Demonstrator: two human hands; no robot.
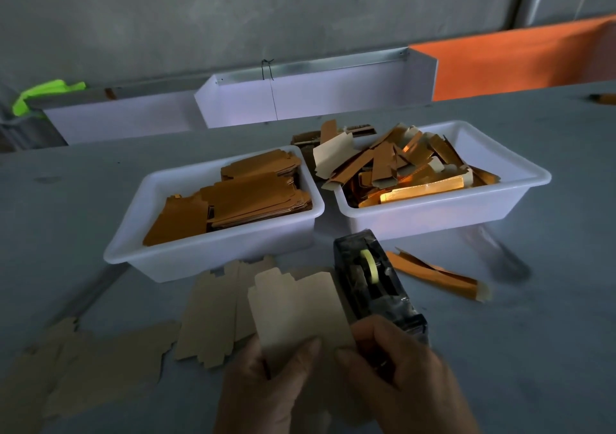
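The person held a pale card blank [296, 307] low over the table [550, 300], just beside the tape dispenser [370, 277]; the left hand [266, 387] pinched its lower edge under the thumb, the right hand [406, 377] its lower right corner. It looked light, thin and easily creased, best taken by the edges

Matt beige card blank [296, 310]; glossy white plastic trays [213, 260]; shiny gold foil strips [421, 193]; clear smoky plastic dispenser [373, 277]; smooth grey bench [533, 350].
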